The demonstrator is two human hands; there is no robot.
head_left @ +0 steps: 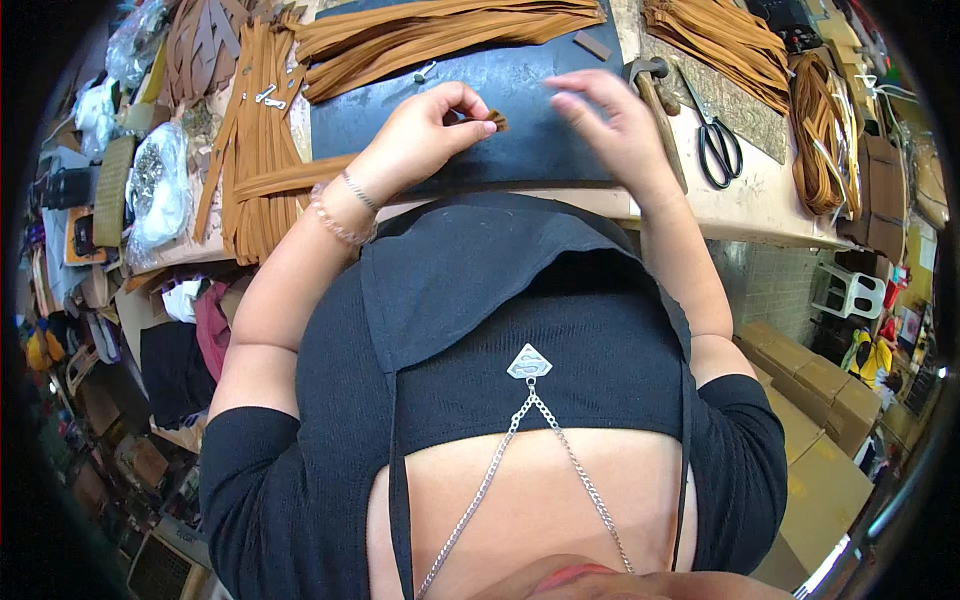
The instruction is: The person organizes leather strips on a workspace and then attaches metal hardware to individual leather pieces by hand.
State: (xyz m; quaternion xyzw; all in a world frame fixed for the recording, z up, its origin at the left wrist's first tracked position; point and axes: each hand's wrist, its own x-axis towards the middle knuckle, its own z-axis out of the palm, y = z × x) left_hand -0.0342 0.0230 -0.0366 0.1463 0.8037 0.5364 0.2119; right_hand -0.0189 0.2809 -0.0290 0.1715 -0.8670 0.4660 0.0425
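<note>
My left hand [435, 130] pinches the end of a brown zipper strip [500, 121] between thumb and fingers, above a dark work mat [540, 130]. Another length of brown strip [290, 179] runs toward my left wrist; whether it is the same piece is hidden. To the right, my right hand [610, 120] hovers over the mat's edge, its fingers apart, slightly blurred and holding nothing. A bundle of brown zipper strips [440, 40] lies across the mat's far side. A small silver zipper pull [425, 73] rests just below that bundle.
Beside my right hand lie a hammer [655, 100] and black-handled scissors [719, 150]. More strip bundles sit at the far right [720, 40] and the right edge [822, 140]. On the left are hanging strips [262, 140], silver pulls [270, 97] and a clear plastic bag [160, 185].
</note>
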